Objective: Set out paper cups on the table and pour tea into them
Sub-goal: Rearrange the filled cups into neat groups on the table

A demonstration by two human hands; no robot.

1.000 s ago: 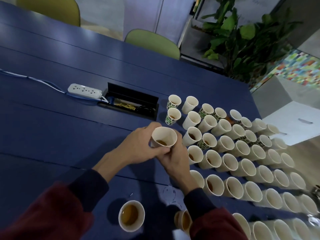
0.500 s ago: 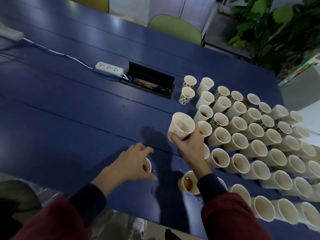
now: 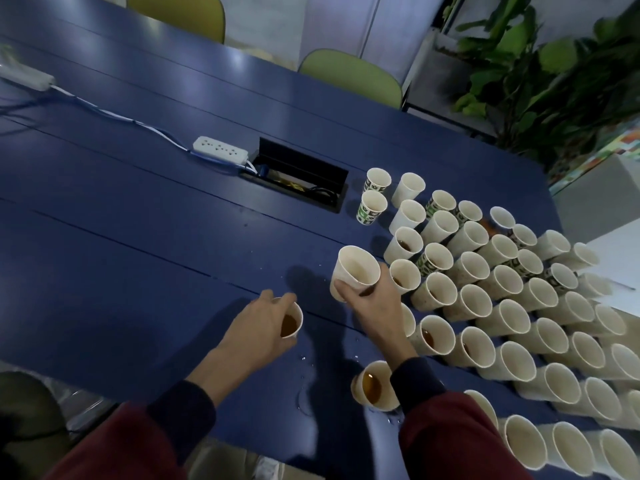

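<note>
Several white paper cups [image 3: 504, 306] stand in rows on the right part of the blue table [image 3: 138, 237]; a few hold a little brown tea. My right hand [image 3: 372, 303] grips a white paper cup [image 3: 356, 270] at the left edge of the rows, tilted slightly. My left hand [image 3: 259, 327] wraps around a tea-filled cup [image 3: 291, 323] standing apart on the table. Another cup of tea [image 3: 372, 386] sits by my right sleeve.
A white power strip [image 3: 220, 150] with its cable and an open black cable box [image 3: 298, 178] lie behind the cups. Water drops [image 3: 304, 358] spot the table near my hands. Green chairs [image 3: 349, 77] and a plant [image 3: 540, 71] stand beyond the far edge.
A second ago both hands held one cup together. My left hand then dropped to the tea-filled cup on the left and closed on it; my right hand kept the white cup beside the rows.
</note>
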